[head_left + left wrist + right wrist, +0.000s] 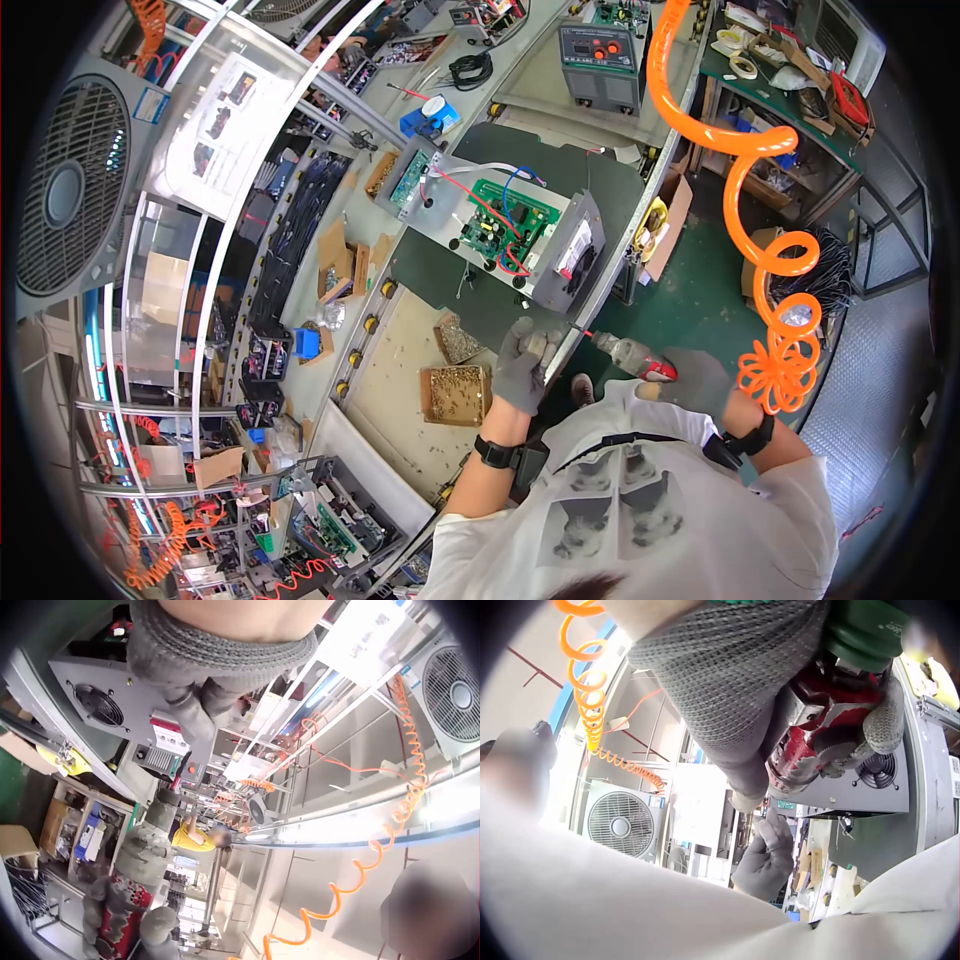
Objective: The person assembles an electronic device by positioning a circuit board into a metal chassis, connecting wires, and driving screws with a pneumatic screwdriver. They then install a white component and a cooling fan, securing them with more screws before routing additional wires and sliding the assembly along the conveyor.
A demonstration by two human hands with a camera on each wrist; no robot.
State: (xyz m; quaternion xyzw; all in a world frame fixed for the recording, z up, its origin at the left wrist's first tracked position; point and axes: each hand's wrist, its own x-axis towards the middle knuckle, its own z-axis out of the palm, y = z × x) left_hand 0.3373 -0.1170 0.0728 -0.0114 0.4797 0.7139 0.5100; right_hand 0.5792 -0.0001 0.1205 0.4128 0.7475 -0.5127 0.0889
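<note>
My right hand [700, 382], in a grey work glove, grips a worn red and grey cordless drill [135, 877]. A green block [866, 634] sits at the end of the drill's handle in the right wrist view. The drill's thin bit points toward my left hand [522, 368], also gloved, with its fingers curled and fingertips together near the bench edge. I cannot tell whether a small part sits between them. Beyond the left hand stands an opened grey metal unit [575, 255], its green circuit board [510, 220] and red and blue wires exposed, a fan on its end panel.
Cardboard boxes of small metal parts [428, 398] lie on the bench left of my left hand. A finished-looking grey unit [600, 65] stands farther back. An orange coiled hose [740, 200] hangs at the right. A large fan [65, 190] is at the left.
</note>
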